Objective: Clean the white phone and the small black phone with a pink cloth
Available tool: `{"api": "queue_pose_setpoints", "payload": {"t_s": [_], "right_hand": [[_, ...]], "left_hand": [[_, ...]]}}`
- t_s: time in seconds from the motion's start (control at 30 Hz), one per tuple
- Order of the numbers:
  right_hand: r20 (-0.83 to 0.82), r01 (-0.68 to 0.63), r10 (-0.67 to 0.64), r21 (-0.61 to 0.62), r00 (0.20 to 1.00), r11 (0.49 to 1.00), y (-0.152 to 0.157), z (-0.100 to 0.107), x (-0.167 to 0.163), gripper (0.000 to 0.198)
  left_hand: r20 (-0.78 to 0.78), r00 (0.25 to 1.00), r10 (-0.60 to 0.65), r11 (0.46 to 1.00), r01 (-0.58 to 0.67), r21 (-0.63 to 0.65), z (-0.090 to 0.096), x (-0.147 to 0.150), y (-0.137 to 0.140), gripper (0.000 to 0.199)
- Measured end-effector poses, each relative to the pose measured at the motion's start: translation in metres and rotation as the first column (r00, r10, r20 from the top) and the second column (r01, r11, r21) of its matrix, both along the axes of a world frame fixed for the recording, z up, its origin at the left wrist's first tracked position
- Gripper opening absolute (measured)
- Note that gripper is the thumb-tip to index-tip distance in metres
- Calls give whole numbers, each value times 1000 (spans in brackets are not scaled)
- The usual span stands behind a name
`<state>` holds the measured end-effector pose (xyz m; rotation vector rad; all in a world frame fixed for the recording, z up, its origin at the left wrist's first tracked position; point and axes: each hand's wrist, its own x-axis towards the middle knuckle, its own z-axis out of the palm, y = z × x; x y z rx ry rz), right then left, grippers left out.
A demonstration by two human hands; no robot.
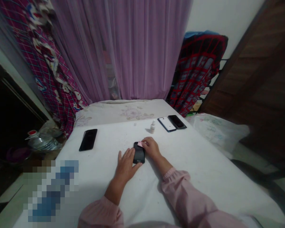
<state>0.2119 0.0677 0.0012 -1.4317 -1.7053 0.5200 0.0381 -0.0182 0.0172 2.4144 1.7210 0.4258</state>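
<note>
A black smartphone [139,154] lies flat on the white-covered table, screen side up. My left hand [126,164] rests along its left side and lower edge, fingers stretched out and thumb near the bottom. Pinched in my right hand [152,147] is a small pink cloth [140,144], pressed on the top end of the phone. A small white bottle [152,127] stands upright a little beyond my right hand.
Another black phone [88,139] lies at the left. A white phone [166,123] and a dark phone [177,121] lie side by side at the far right. A blurred-out blue patch [53,191] covers the near left. Purple curtains [142,47] hang behind the table.
</note>
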Motion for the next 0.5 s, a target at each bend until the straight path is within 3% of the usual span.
{"api": "queue_pose_setpoints", "payload": {"t_s": [0.27,0.5], "right_hand": [[68,-81,76,70,995,994,-20,-1,1,21],[55,-231,227,80,972,970,-56,-4,11,24]], "left_hand": [[2,1000,10,999,-10,49,-5,0,-1,62],[19,1000,-13,999,12,43,-7,-2,-1,61]]}}
